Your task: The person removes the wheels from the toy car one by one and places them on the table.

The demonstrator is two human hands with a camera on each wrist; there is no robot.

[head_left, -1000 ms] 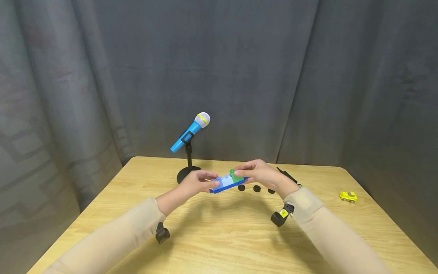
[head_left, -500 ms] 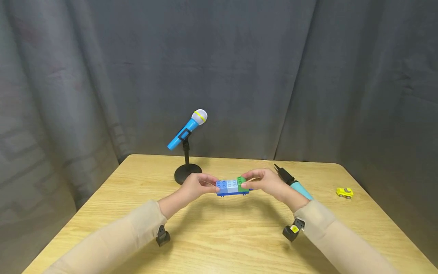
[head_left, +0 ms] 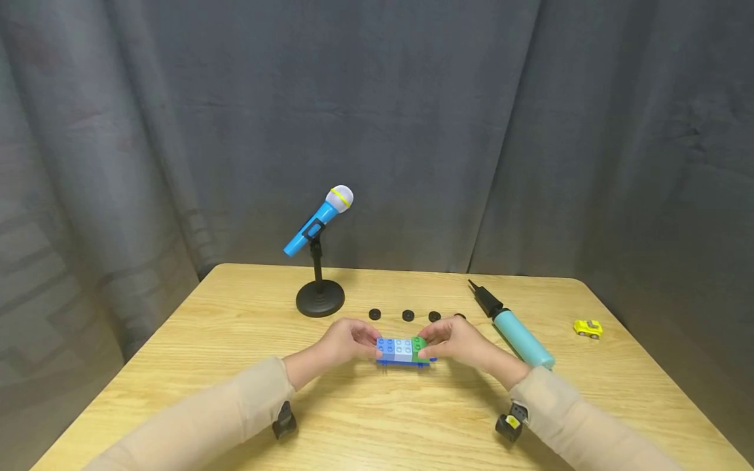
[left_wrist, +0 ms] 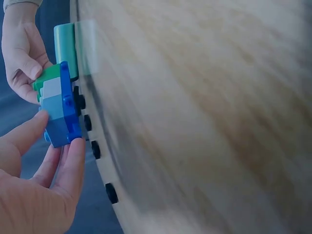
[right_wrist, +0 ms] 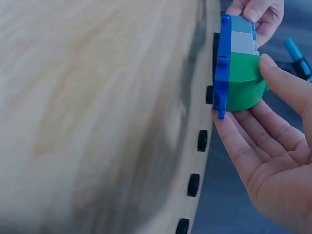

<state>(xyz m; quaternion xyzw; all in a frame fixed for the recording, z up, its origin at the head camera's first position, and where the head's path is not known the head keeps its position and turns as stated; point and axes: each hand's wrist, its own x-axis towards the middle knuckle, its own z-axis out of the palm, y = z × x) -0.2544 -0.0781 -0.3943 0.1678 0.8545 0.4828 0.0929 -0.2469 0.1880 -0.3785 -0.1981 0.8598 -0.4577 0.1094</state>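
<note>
Head view: left hand (head_left: 347, 341) pinching the blue end of the brick assembly (head_left: 403, 350), right hand (head_left: 452, 340) pinching its green end, fingers of both curled narrowly round it. Assembly low over the wooden table (head_left: 206, 340), just in front of a row of four black wheels (head_left: 408, 316); whether touching the wood or held a little above, impossible to tell. Behind and left of the assembly, a blue toy microphone (head_left: 319, 219) tilted on a black stand (head_left: 320, 297). Right of the assembly, a teal hand pump (head_left: 514, 327) lying flat; further right, well apart, a small yellow toy car (head_left: 588, 328). Grey curtain (head_left: 412, 118) behind everything.

Left wrist view: left hand (left_wrist: 34, 185) with thumb and fingers clamped on the dark blue end of the assembly (left_wrist: 57, 105); right hand (left_wrist: 22, 48) on the green end, teal pump (left_wrist: 65, 46) just beyond. Wheels (left_wrist: 96, 149) in a line beside the assembly.

Right wrist view: right hand (right_wrist: 270, 146) gripping the green brick (right_wrist: 243, 80), thumb on top, fingers under the blue base plate (right_wrist: 223, 63). Left hand (right_wrist: 258, 14) at the assembly's far end.
</note>
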